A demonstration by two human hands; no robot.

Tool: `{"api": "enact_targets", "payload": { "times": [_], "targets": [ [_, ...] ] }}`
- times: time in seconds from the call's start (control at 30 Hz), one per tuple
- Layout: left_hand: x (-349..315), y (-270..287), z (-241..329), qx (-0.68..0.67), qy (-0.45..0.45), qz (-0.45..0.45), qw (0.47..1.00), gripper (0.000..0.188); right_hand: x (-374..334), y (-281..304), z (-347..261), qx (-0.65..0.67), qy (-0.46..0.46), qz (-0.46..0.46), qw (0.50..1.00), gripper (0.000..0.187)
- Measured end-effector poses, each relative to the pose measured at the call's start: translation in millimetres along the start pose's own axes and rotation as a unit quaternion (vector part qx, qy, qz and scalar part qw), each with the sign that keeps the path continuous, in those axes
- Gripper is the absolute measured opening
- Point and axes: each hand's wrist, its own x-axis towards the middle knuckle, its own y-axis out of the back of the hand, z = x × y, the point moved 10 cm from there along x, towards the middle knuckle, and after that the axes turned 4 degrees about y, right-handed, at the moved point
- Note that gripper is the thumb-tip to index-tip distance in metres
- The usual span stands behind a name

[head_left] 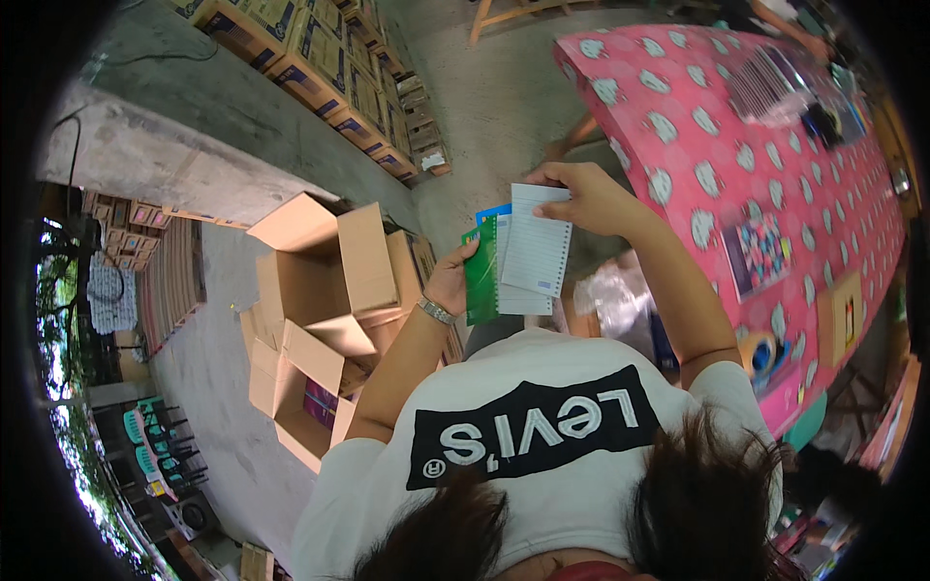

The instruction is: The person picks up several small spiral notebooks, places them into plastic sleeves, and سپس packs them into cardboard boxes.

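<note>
My left hand [449, 281], with a metal-banded watch [436, 310] at its wrist, grips a small notebook with a green cover [480, 281] by its left edge. A blue edge [495, 212] shows behind its top. My right hand [584, 199] pinches the upper right corner of a white lined page [536, 242], which has a row of punched holes down its right side. Beneath that page, more lined paper [524, 305] shows at the bottom. Whether the top page is loose or still joined to the notebook, I cannot tell.
Open cardboard boxes [300, 281] stand on the floor to the left. At right is a table with a pink patterned cloth [668, 126], holding plastic-wrapped packs [770, 87], a colourful notebook [758, 254] and tape rolls [765, 356]. Stacked cartons [320, 77] line the back; clear plastic [612, 298] lies nearby.
</note>
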Motion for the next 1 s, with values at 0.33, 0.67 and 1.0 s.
{"api": "enact_targets", "payload": {
  "times": [0.33,0.67,1.0],
  "targets": [
    [238,6,280,0.07,0.036,0.02,0.997,0.045,278,122,105,-0.159,0.019,-0.003,0.987,0.041],
    [458,2,507,0.106,0.141,0.065,0.982,0.045,525,259,233,-0.238,-0.056,0.083,0.966,0.034],
    [585,10,839,0.074,-0.031,0.174,0.981,0.04,886,337,297,-0.25,0.074,0.037,0.965,0.038]
  ]
}}
